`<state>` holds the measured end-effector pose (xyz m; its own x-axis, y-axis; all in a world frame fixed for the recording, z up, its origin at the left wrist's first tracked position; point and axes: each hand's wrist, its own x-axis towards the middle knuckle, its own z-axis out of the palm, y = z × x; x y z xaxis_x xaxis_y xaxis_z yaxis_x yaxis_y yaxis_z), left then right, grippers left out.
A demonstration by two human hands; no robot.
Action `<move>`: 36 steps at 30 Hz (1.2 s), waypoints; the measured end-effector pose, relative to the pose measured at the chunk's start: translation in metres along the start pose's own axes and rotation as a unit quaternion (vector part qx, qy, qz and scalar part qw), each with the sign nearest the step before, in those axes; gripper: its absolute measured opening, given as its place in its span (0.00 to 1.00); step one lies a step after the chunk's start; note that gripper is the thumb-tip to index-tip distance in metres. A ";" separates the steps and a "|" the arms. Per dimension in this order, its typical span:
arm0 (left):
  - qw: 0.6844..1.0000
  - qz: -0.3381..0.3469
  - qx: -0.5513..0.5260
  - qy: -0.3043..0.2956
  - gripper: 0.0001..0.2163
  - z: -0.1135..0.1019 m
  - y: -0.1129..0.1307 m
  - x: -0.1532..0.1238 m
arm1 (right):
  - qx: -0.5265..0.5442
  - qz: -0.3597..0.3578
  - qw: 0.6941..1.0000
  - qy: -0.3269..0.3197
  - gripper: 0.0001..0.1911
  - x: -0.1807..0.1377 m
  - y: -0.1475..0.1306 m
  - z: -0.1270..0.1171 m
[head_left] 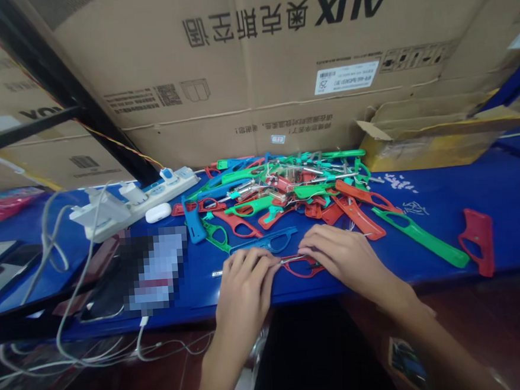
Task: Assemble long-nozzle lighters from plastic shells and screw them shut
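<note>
Red looped casing (299, 275), near edge of the table (443, 212); left hand (246, 279) pinching the metal rod (217, 274), right hand (347, 255) at the loop, grip unclear; best kept flat, steadied at both ends.

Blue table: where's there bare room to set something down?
A good free patch is at the right of the table, between the open yellow box and the loose red handle. A narrower strip lies between the phone and the left hand. It's crowded in the middle, with a pile of coloured handles, and at the left, around the power strip.
</note>
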<state>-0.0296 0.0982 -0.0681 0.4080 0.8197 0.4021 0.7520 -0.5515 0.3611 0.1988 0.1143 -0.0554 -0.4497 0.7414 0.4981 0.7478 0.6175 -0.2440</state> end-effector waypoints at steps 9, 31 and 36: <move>1.000 0.002 -0.007 0.005 0.06 0.002 -0.001 0.001 | 0.004 -0.060 0.998 0.009 0.14 0.015 -0.005 0.004; 0.999 0.011 0.043 0.011 0.12 0.002 0.003 -0.001 | -0.105 -0.012 0.993 0.047 0.17 -0.031 -0.011 -0.007; 0.995 0.061 0.077 -0.011 0.20 0.003 0.001 -0.002 | -0.106 0.009 0.994 0.037 0.22 -0.029 -0.006 0.000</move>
<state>-0.0284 0.0964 -0.0707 0.5103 0.7527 0.4160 0.7660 -0.6177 0.1779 0.2072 0.0887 -0.0681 -0.4035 0.7254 0.5576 0.8450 0.5292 -0.0769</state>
